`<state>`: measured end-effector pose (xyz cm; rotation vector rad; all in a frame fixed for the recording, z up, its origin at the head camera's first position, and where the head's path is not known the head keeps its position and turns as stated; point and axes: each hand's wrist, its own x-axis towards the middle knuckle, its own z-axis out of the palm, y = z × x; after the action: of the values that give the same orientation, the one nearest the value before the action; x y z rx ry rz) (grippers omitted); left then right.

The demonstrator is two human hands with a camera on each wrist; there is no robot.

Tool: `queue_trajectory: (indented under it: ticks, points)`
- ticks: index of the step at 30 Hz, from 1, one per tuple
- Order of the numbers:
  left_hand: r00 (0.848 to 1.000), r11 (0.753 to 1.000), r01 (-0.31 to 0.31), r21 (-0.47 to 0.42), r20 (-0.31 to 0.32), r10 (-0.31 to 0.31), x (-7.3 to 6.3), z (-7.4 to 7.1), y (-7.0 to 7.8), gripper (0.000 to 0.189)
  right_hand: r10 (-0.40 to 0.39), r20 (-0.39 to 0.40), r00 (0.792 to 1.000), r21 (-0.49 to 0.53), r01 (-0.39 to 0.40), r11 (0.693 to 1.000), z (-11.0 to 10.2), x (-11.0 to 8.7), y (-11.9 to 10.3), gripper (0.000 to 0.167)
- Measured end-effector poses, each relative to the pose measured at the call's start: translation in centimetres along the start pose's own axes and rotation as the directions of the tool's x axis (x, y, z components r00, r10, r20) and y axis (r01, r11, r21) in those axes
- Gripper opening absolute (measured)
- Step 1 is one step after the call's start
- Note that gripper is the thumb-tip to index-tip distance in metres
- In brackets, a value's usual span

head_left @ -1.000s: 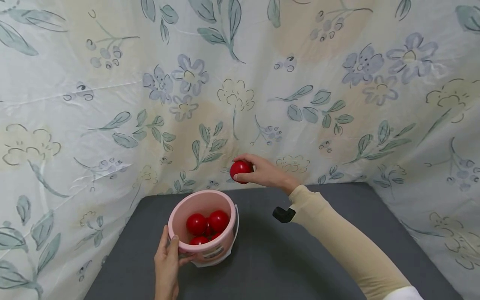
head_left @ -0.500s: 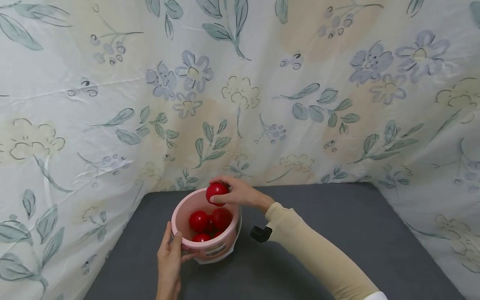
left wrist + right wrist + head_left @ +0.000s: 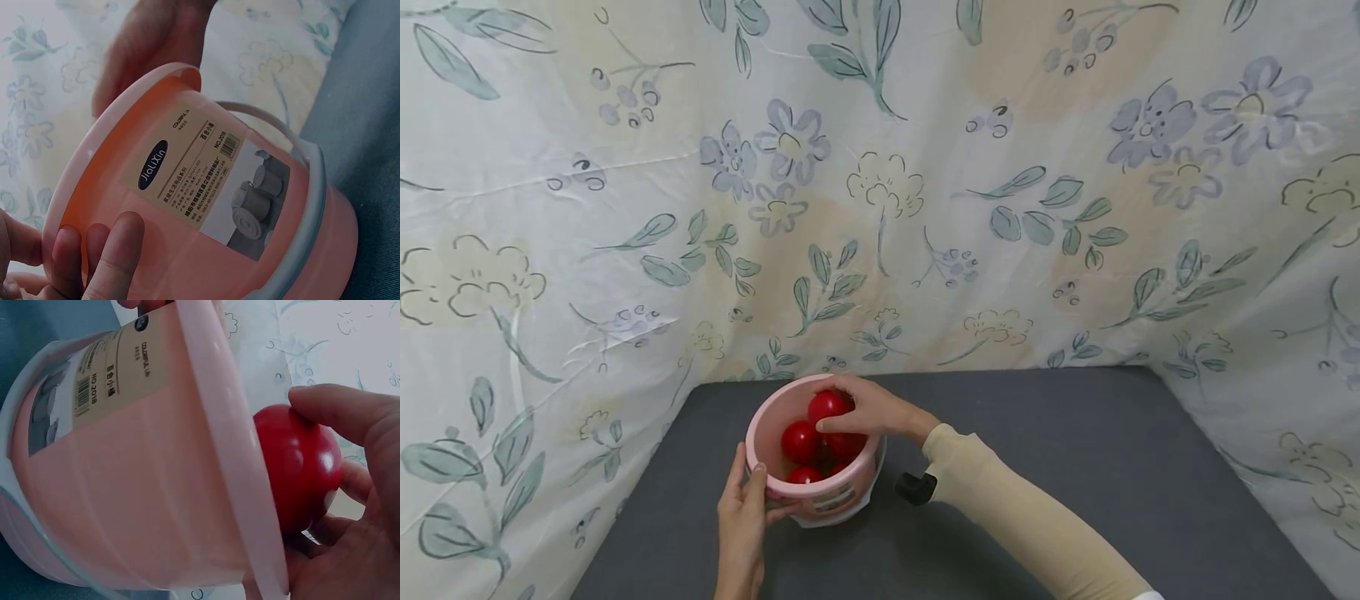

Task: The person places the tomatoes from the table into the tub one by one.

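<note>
A pink bucket (image 3: 762,433) with a paper label (image 3: 194,169) stands tilted on the dark table in the head view. My left hand (image 3: 741,508) grips its near-left rim, with the thumb over the edge and fingers against the outer wall. Inside lie several glossy red balls (image 3: 801,442). At the bucket's far-right rim, my right hand (image 3: 876,408) reaches in and holds another red ball (image 3: 303,469) between thumb and fingers. In the right wrist view this ball is partly hidden behind the rim, and the thumb lies against its upper side.
The bucket's pale handle (image 3: 309,187) hangs down along its outer side. Dark grey table top (image 3: 1037,467) extends to the right. A floral cloth (image 3: 925,208) hangs behind and along both sides.
My right hand has carried the red ball leftward and down, from above the table into the bucket's mouth. My left hand keeps its grip on the rim.
</note>
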<state>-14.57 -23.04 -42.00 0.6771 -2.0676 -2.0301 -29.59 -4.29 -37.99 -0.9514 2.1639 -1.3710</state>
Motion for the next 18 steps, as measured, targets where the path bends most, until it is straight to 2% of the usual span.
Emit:
queue_trajectory:
  ticks: [7,14,18]
  points:
    - [1.0,1.0,-0.001,0.013,0.026,0.001,0.1,0.0,0.0,0.066,0.0,-0.008,1.0,0.042,0.001,0.999,-0.2,-0.1,0.0,0.06]
    - [0.999,1.0,0.023,0.017,0.036,-0.024,0.3,0.2,0.0,0.066,0.02,-0.021,1.0,0.044,-0.019,0.999,-0.5,-0.6,-0.1,0.061]
    - [1.0,0.997,-0.009,0.074,0.017,0.007,0.7,0.2,0.0,0.068,0.045,-0.035,0.998,0.045,-0.044,0.998,-1.1,-0.7,-0.2,0.059]
